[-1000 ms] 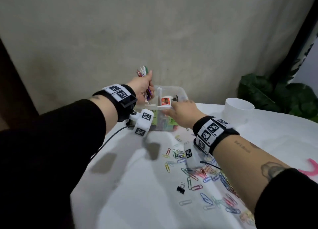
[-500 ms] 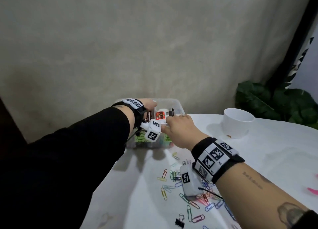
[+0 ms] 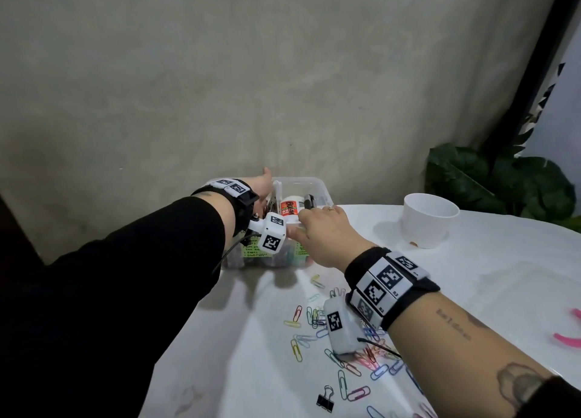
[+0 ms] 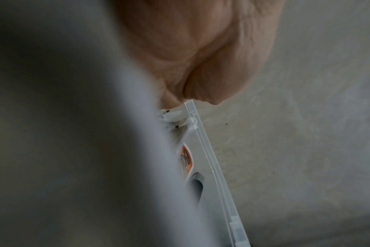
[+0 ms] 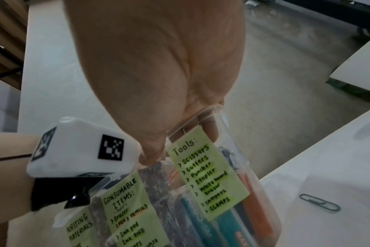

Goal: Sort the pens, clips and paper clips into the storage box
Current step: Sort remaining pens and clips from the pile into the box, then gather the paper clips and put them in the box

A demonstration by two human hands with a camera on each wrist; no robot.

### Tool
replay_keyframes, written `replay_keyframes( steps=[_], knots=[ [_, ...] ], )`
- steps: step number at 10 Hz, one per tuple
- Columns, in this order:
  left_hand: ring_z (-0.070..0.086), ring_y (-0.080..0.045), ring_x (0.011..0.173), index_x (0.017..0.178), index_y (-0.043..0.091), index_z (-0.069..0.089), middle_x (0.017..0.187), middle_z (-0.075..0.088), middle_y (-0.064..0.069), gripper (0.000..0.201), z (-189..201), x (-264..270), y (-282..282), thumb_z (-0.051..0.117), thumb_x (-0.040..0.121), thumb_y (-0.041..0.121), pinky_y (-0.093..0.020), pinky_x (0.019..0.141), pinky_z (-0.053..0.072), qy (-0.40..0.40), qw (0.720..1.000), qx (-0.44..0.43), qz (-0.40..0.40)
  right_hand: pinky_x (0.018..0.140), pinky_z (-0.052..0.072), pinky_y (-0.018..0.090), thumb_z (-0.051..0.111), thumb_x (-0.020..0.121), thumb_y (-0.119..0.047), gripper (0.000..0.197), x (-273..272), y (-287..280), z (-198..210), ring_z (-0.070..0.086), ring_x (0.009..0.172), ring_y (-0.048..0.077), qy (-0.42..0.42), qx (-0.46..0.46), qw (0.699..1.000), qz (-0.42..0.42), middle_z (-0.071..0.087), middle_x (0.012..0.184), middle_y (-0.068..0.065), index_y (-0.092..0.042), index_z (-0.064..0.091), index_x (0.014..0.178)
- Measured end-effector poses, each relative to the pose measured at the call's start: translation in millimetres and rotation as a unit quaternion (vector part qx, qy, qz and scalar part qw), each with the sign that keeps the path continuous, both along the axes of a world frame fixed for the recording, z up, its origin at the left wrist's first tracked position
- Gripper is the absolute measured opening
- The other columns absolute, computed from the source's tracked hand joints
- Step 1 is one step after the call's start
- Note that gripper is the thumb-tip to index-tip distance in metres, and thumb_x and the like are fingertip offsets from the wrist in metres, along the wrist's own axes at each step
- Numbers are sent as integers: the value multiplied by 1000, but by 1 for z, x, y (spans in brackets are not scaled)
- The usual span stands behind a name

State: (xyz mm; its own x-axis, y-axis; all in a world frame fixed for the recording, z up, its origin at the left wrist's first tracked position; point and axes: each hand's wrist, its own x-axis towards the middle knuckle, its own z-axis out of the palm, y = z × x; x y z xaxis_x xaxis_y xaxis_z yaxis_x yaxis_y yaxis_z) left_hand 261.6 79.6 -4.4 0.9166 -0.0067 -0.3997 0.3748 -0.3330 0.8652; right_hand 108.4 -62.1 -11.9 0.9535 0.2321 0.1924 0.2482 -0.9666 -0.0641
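The clear storage box [image 3: 314, 188] stands at the table's far edge against the wall, with green handwritten labels [image 5: 203, 175] on its front. My left hand [image 3: 262, 185] reaches down into its left compartment; its fingers are hidden behind the box wall [image 4: 203, 150], so any pens in them cannot be seen. My right hand [image 3: 323, 232] grips the front rim, thumb on the outside [image 5: 152, 150] and fingers inside. Several coloured paper clips [image 3: 314, 320] and a black binder clip [image 3: 325, 398] lie on the white cloth nearer me.
A white bottle with a red label [image 3: 290, 210] lies in the box's middle. To the right stand a white cup [image 3: 429, 224] and a dark green plant [image 3: 496, 185]. A pink object [image 3: 566, 339] lies at the right edge. The table's left edge runs beneath my left arm.
My left hand, which held a bunch of pens up above the box, has come down into the left compartment. My right hand has stayed on the box's front rim.
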Motion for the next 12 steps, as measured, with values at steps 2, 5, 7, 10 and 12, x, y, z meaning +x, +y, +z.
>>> replay_keyframes(
  steps=[2, 5, 7, 10, 12],
  knots=[
    [54, -34, 126, 144, 9, 42, 144, 49, -15, 75, 4, -12, 2, 29, 94, 64, -42, 96, 51, -52, 998, -35, -14, 93, 32, 42, 35, 100, -48, 32, 2, 0, -2, 56, 102, 30, -13, -6, 1000, 1, 63, 105, 10, -18, 40, 88],
    [39, -33, 137, 142, -2, 42, 151, 39, -20, 53, 63, -80, -34, 44, 103, 32, -37, 106, 36, -146, 987, 50, -46, 94, 35, 40, 46, 97, -45, 32, -2, -6, 10, 55, 104, 28, 52, 105, 993, 18, 63, 107, 5, -16, 57, 99],
    [56, -13, 64, 77, 20, 62, 69, 60, 2, 16, 66, -136, -52, 64, 86, 7, -23, 59, 42, -310, 939, -11, -150, 81, 49, 28, 61, 94, -16, 18, -25, -68, -2, 60, 101, 20, -29, 485, 868, -100, 65, 112, 5, -12, 64, 111],
    [49, -32, 125, 138, 5, 49, 139, 49, -17, 39, -29, -202, -62, 33, 103, 13, -35, 102, 40, -151, 675, 531, -489, 102, 40, 38, 43, 98, -41, 34, -90, -111, -34, 54, 114, 29, 280, 37, 953, -112, 60, 121, 7, -22, 58, 121],
    [58, -23, 102, 118, 16, 59, 119, 64, -10, 36, -47, -225, -66, 48, 89, 34, -42, 100, 43, -73, 814, 311, -485, 108, 31, 27, 53, 98, -37, 43, -127, -97, -31, 50, 119, 7, 414, 200, 888, -20, 57, 133, -12, -34, 51, 141]
  ],
)
